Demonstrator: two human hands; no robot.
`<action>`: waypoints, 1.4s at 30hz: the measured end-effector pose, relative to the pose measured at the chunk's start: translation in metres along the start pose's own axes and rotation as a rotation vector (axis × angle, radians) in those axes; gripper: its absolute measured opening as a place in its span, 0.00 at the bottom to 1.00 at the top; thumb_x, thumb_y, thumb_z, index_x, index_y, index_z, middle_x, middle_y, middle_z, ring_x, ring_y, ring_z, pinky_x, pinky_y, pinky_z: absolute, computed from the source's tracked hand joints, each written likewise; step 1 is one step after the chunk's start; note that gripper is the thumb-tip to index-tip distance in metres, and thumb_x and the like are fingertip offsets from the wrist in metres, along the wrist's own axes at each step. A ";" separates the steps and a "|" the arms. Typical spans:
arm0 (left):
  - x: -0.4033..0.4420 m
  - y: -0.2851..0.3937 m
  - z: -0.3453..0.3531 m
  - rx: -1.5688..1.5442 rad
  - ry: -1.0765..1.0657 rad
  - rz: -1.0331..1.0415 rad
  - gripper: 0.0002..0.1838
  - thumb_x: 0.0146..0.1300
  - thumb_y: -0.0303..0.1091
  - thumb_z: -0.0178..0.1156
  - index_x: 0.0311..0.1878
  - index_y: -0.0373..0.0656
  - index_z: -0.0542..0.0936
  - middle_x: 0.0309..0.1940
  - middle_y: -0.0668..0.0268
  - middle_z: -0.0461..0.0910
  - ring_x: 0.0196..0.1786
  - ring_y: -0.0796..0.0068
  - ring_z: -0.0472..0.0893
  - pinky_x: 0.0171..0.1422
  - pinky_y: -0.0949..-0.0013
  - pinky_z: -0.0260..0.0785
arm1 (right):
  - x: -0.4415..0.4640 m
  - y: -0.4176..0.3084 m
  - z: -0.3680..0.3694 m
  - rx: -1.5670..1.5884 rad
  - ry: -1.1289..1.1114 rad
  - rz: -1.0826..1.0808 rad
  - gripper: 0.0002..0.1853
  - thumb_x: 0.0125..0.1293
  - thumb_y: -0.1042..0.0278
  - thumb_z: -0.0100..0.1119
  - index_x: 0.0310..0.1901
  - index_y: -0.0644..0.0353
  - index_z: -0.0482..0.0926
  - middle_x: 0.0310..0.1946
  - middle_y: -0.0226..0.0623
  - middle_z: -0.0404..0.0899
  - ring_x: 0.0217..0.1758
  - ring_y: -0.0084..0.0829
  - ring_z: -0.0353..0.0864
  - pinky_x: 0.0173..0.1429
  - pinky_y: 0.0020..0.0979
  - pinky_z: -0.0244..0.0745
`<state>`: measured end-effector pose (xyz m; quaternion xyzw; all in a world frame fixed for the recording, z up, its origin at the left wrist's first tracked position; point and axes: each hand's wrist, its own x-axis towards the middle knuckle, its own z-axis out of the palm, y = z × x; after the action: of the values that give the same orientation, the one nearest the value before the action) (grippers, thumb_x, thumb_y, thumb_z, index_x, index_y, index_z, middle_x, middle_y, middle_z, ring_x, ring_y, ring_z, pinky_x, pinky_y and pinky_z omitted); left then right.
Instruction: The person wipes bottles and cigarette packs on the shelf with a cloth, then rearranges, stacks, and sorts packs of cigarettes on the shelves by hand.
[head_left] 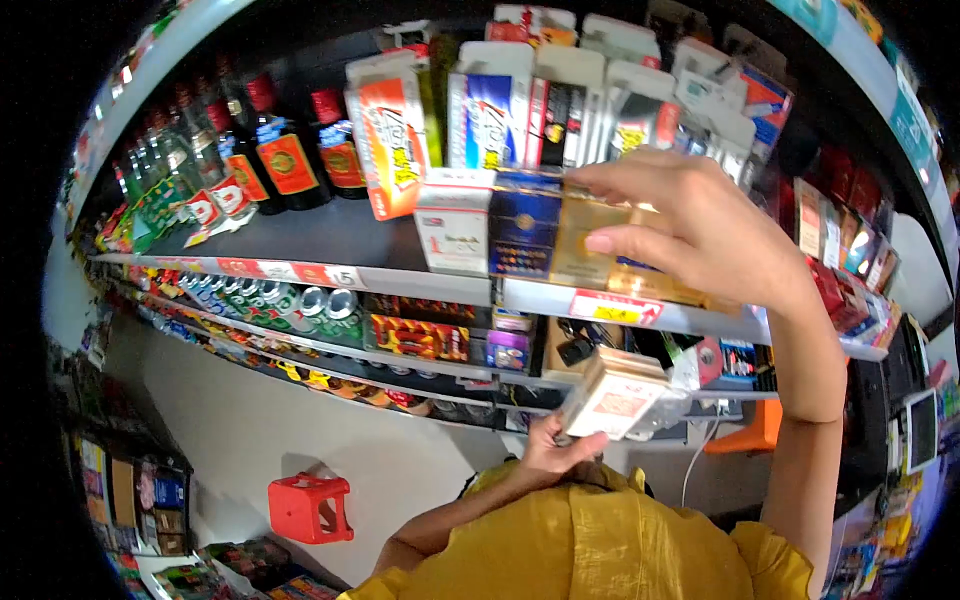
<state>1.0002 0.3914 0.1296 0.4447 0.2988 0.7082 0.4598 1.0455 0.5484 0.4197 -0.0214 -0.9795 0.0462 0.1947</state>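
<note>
My left hand point(565, 447) holds a small stack of pale boxes point(615, 400) below the shelf edge, its fingers wrapped round their lower end. Up at the shelf, my right hand point(680, 215) reaches over a row of small boxes, thumb and fingers apart with nothing seen between them. Under its fingers stand gold boxes point(582, 240). Beside these, to the left, are a dark blue box point(523, 225) and a white box point(456, 222). Taller open-topped cartons point(490, 110) stand behind.
Dark bottles with red caps point(288, 160) stand left on the shelf, whose front edge point(400, 283) carries price labels. Lower shelves hold cans point(340, 305) and packets. A red stool point(310, 507) stands on the floor. An orange stool point(747, 428) is below right.
</note>
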 end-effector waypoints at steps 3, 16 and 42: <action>0.005 0.011 0.005 0.032 0.042 0.019 0.18 0.58 0.25 0.64 0.53 0.41 0.77 0.46 0.64 0.81 0.45 0.79 0.79 0.49 0.70 0.72 | -0.041 0.004 0.002 0.121 -0.056 0.167 0.27 0.58 0.52 0.61 0.50 0.69 0.76 0.36 0.47 0.80 0.37 0.39 0.82 0.42 0.36 0.75; 0.012 -0.007 0.017 0.019 -0.128 -0.206 0.17 0.60 0.26 0.60 0.53 0.37 0.75 0.47 0.63 0.79 0.49 0.75 0.77 0.55 0.69 0.67 | -0.165 -0.007 0.053 0.432 -0.134 0.440 0.27 0.59 0.54 0.61 0.55 0.64 0.74 0.42 0.45 0.79 0.42 0.40 0.82 0.44 0.38 0.77; 0.039 -0.043 0.091 0.013 -0.237 -0.300 0.18 0.62 0.27 0.59 0.56 0.39 0.74 0.51 0.64 0.78 0.53 0.76 0.75 0.57 0.69 0.65 | -0.253 -0.001 -0.003 0.429 -0.132 0.600 0.26 0.69 0.63 0.47 0.66 0.63 0.58 0.39 0.44 0.68 0.31 0.45 0.76 0.35 0.40 0.73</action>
<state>1.0926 0.4455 0.1462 0.4785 0.3100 0.5725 0.5893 1.2800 0.5330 0.3267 -0.2629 -0.9082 0.3068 0.1092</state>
